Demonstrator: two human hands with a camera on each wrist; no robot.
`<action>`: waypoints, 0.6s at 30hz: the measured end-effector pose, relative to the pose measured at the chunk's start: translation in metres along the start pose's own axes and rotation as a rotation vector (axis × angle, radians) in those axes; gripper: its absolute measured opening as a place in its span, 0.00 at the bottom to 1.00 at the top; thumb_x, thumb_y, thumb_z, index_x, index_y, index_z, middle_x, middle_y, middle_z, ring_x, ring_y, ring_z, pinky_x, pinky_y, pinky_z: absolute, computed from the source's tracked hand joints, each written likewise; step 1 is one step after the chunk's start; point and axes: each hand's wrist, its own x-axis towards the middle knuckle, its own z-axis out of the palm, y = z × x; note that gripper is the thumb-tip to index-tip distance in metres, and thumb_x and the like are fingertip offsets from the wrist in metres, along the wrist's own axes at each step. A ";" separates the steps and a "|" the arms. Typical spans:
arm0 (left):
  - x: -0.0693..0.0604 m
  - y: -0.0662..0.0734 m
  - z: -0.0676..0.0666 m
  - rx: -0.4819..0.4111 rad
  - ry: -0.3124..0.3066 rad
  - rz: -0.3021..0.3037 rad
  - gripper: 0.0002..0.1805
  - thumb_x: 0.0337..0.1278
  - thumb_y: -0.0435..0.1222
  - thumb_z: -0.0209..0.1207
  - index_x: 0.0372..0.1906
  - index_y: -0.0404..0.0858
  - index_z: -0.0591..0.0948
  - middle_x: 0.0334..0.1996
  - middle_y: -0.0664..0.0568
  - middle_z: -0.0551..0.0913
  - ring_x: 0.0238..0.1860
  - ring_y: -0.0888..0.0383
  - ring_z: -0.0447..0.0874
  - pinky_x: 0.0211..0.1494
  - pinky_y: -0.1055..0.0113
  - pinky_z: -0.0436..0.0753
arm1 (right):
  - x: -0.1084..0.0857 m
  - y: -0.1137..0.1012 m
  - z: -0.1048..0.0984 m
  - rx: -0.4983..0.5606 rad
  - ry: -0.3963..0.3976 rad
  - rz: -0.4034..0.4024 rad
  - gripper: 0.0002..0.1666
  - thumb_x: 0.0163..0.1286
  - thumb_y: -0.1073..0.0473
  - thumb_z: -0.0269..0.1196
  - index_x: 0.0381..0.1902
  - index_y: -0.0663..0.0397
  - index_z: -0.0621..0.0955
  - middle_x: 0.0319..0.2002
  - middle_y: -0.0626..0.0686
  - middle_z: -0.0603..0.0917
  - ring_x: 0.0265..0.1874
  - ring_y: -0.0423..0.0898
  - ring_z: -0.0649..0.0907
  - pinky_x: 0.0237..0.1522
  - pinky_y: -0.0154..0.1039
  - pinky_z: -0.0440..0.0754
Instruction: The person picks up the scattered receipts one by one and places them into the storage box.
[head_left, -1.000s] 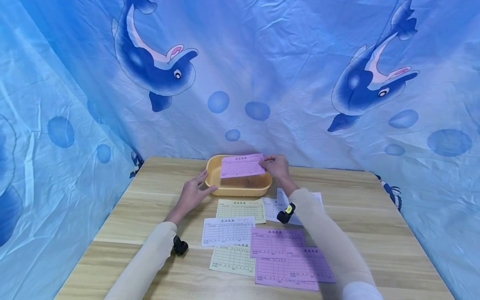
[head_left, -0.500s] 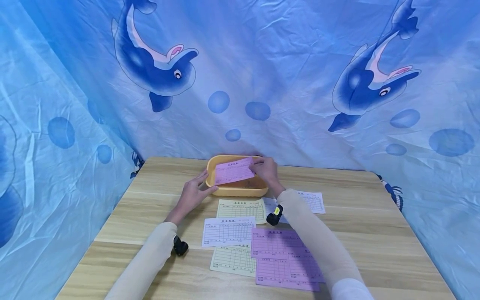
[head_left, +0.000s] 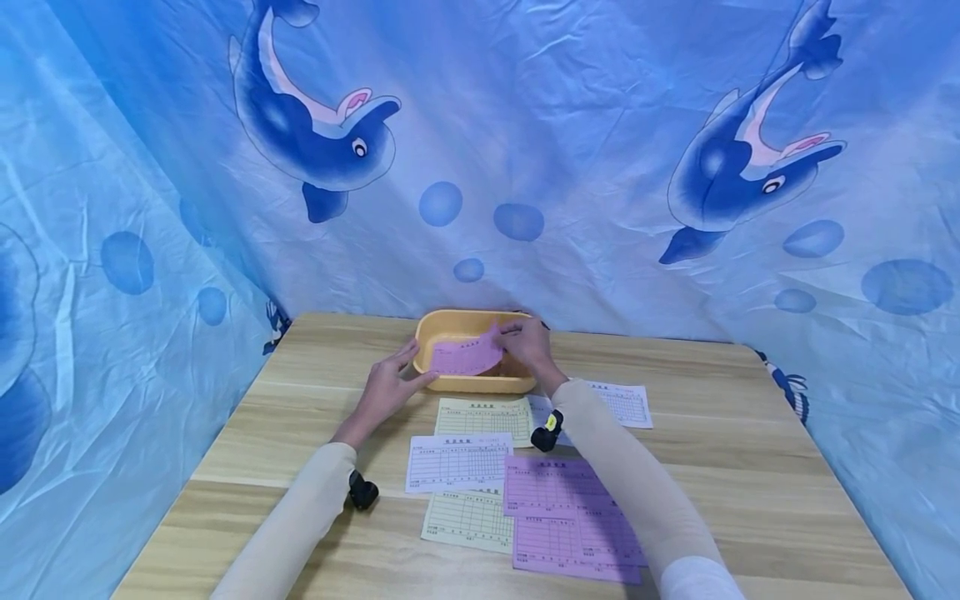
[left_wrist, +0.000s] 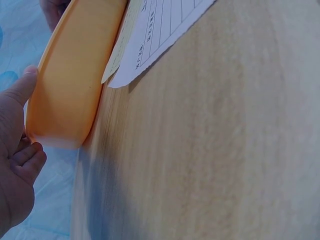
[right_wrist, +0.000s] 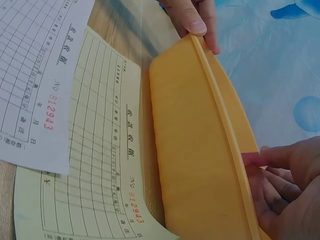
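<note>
- Lower and bent now, the held pink slip (head_left: 461, 357), flat and higher up half a second ago, has come down inside the yellow basin (head_left: 480, 384) with the right hand (head_left: 528, 342); the step in hand looks like laying it in.
- Wooden table (head_left: 750, 467): it carries the basin at its far side and, nearer, overlapping white slips (head_left: 459, 465), pale yellow slips (head_left: 483, 421) and pink slips (head_left: 551, 487).
- Yellow basin: its long axis runs left to right.
- Left hand (head_left: 384, 385): spread, thumb by the near wall and fingers at the left end, apparently steadying the basin.
- Right hand: thumb and finger pinch the slip's far right corner, inside the basin's right half.
- Held pink slip: the next move probably calls for lowering that corner, then letting go. Its long axis runs roughly left to right, right end raised and tilted towards the far side; its printed heading lies along the far edge. Whether its left end touches the basin floor, I cannot tell.
</note>
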 end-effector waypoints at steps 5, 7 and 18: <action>0.001 -0.002 0.001 -0.005 0.002 0.008 0.44 0.58 0.51 0.72 0.70 0.26 0.71 0.74 0.38 0.67 0.76 0.41 0.63 0.78 0.46 0.65 | -0.001 -0.001 -0.007 0.008 -0.045 0.027 0.12 0.65 0.61 0.73 0.42 0.63 0.88 0.37 0.59 0.91 0.35 0.51 0.90 0.37 0.39 0.90; 0.001 -0.002 0.002 -0.009 -0.001 0.006 0.45 0.58 0.51 0.71 0.70 0.26 0.70 0.75 0.38 0.66 0.76 0.41 0.63 0.78 0.46 0.65 | -0.001 -0.002 -0.012 0.035 -0.066 0.035 0.12 0.65 0.61 0.72 0.44 0.63 0.87 0.39 0.60 0.90 0.37 0.53 0.90 0.40 0.42 0.91; 0.001 -0.002 0.001 -0.009 -0.007 -0.012 0.43 0.58 0.47 0.72 0.71 0.27 0.70 0.75 0.38 0.65 0.76 0.39 0.61 0.79 0.44 0.63 | -0.005 -0.018 -0.062 0.068 -0.174 -0.097 0.21 0.70 0.55 0.70 0.55 0.63 0.85 0.46 0.60 0.90 0.44 0.57 0.89 0.41 0.43 0.91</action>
